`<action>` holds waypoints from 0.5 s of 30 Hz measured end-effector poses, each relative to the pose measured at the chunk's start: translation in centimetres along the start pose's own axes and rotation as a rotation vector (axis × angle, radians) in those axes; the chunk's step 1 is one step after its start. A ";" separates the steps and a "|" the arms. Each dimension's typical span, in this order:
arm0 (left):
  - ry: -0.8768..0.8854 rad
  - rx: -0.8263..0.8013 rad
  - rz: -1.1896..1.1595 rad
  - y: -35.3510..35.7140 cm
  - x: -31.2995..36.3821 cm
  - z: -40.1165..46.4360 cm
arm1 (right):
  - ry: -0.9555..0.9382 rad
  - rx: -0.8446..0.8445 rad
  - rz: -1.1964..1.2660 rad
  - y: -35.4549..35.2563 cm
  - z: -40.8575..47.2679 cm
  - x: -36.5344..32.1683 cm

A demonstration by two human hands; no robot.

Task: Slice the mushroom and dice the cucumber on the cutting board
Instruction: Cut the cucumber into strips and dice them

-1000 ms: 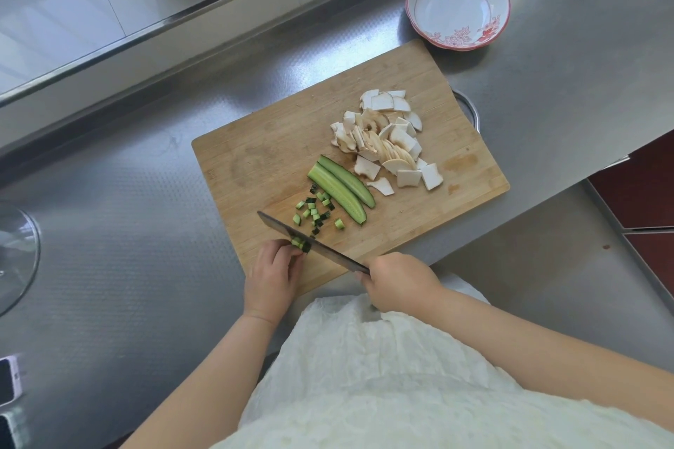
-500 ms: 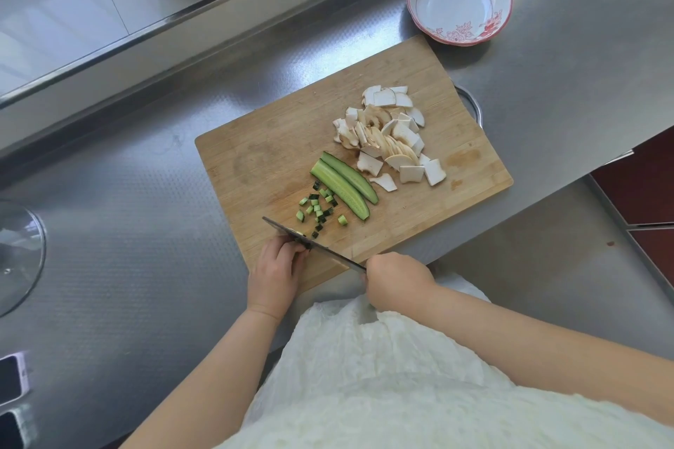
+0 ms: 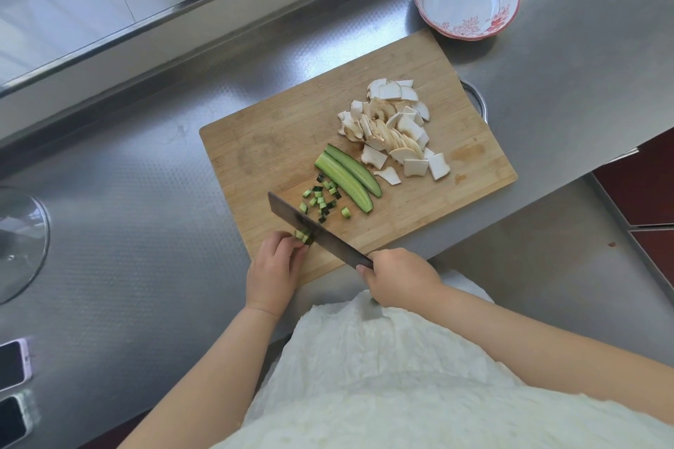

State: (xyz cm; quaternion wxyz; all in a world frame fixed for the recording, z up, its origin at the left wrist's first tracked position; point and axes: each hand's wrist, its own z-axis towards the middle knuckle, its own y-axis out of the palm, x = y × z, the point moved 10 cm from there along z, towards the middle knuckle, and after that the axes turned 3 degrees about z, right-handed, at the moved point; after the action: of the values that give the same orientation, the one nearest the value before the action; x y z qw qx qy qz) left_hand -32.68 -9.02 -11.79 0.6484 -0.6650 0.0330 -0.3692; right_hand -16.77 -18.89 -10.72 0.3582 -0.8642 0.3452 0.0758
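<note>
Left hand [image 3: 271, 272] was pinching a small cucumber strip [image 3: 303, 236] at the near edge of the cutting board [image 3: 262, 146], right against the knife [image 3: 317, 231] blade. Right hand [image 3: 399, 279] was wrapped around the handle. Mushroom slices [image 3: 395, 131] were piled further back.

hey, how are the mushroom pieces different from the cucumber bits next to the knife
The mushroom pieces are pale, flat slices heaped together; the diced cucumber bits are tiny green cubes, scattered. The mushroom lies clear of the knife; the cucumber bits lie beside its blade. Both sit on the cutting board.
</note>
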 end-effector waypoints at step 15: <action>-0.039 -0.028 0.006 0.5 -0.8 -0.1 | 0.005 -0.045 -0.095 0.9 0.1 -0.4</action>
State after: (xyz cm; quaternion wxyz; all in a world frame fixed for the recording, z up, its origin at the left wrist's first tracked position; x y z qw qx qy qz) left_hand -33.08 -8.73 -12.64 0.6406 -0.6809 0.0275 -0.3538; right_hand -17.70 -19.05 -11.16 0.3413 -0.8876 0.3027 0.0643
